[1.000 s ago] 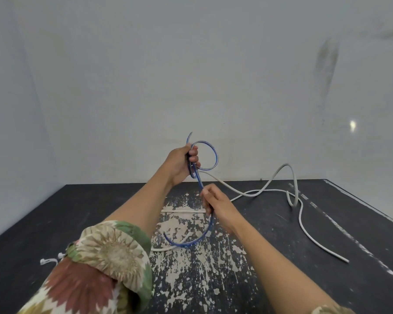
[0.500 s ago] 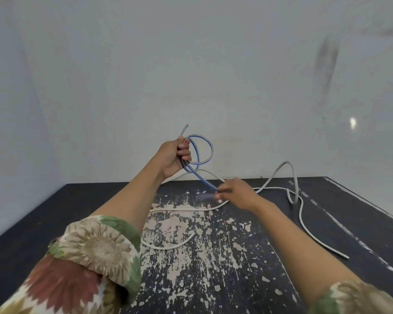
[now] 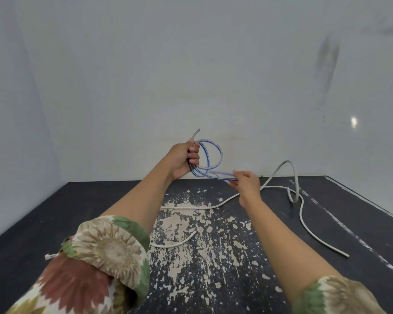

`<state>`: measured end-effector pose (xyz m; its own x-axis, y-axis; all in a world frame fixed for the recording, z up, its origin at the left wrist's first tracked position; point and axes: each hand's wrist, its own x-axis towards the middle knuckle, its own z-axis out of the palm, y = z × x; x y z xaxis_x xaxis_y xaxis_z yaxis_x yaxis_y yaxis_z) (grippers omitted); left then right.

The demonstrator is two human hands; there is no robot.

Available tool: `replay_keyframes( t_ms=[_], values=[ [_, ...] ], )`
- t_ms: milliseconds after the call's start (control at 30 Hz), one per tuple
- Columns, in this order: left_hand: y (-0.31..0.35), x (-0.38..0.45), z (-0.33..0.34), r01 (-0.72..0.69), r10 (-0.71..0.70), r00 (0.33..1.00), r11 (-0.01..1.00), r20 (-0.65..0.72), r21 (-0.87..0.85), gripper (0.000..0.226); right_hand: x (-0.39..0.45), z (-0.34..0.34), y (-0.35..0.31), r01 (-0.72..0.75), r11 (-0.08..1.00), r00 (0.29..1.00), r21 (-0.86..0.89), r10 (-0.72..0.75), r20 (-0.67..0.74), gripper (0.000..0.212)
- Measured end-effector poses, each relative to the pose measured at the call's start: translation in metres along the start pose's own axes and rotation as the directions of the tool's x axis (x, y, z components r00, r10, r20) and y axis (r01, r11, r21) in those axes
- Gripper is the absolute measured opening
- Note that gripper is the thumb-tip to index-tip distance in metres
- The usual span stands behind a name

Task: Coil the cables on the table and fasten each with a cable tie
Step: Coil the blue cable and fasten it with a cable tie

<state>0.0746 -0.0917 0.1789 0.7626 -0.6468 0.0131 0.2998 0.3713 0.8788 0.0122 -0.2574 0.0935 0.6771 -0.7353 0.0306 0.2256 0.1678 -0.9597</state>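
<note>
We see a thin blue-striped cable point(image 3: 210, 155) held up above the table, wound into a small upright coil of a couple of loops, one short end poking up at the far left and a blurred strand running right. A longer white cable point(image 3: 301, 214) lies uncoiled on the dark table, arching up at the far right, crossing itself in a loop, and trailing near-right.
</note>
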Motion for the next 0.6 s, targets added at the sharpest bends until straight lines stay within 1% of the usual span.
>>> replay_keyframes(
  t_ms=[33, 67, 133, 167, 200, 233, 300, 367, 467, 600],
  values=[
    [-0.003, 0.000, -0.001, 0.024, -0.024, 1.000, 1.000, 0.006, 0.019, 0.035, 0.002, 0.001, 0.000, 0.034, 0.999, 0.996, -0.021, -0.035, -0.081, 0.015],
    [-0.007, -0.001, -0.002, 0.046, -0.047, 0.999, 0.998, 0.013, 0.043, 0.035, 0.003, 0.002, 0.001, 0.047, 0.999, 0.990, -0.018, -0.049, -0.131, 0.024],
    [-0.013, -0.003, -0.004, 0.083, -0.085, 0.996, 0.993, 0.024, 0.080, 0.034, 0.005, 0.003, -0.002, 0.004, 1.000, 0.987, 0.030, 0.001, -0.161, 0.035],
    [-0.016, -0.003, -0.005, 0.095, -0.097, 0.995, 0.992, 0.026, 0.088, 0.034, 0.005, 0.004, -0.005, -0.025, 0.997, 0.987, 0.075, 0.037, -0.156, 0.036],
    [-0.018, -0.004, -0.006, 0.104, -0.107, 0.994, 0.990, 0.026, 0.092, 0.034, 0.005, 0.005, -0.008, -0.032, 0.992, 0.988, 0.125, 0.051, -0.149, 0.033],
    [-0.019, -0.004, -0.008, 0.112, -0.115, 0.993, 0.989, 0.026, 0.094, 0.034, 0.003, 0.006, -0.012, -0.013, 0.987, 0.988, 0.163, 0.038, -0.148, 0.027],
    [-0.021, -0.004, -0.012, 0.129, -0.133, 0.991, 0.985, 0.034, 0.113, 0.033, -0.001, 0.008, -0.017, 0.067, 0.978, 0.989, 0.198, -0.038, -0.144, 0.019],
    [-0.023, -0.005, -0.015, 0.144, -0.153, 0.987, 0.978, 0.048, 0.153, 0.032, -0.005, 0.010, -0.021, 0.155, 0.971, 0.987, 0.182, -0.145, -0.066, 0.014],
    [-0.024, -0.005, -0.017, 0.139, -0.150, 0.987, 0.975, 0.057, 0.173, 0.030, -0.012, 0.010, -0.025, 0.307, 0.951, 0.945, 0.041, -0.310, 0.105, 0.013],
    [-0.024, -0.006, -0.019, 0.141, -0.164, 0.983, 0.964, 0.087, 0.226, 0.028, -0.019, 0.010, -0.028, 0.449, 0.886, 0.867, -0.114, -0.401, 0.297, 0.017]
  ],
)
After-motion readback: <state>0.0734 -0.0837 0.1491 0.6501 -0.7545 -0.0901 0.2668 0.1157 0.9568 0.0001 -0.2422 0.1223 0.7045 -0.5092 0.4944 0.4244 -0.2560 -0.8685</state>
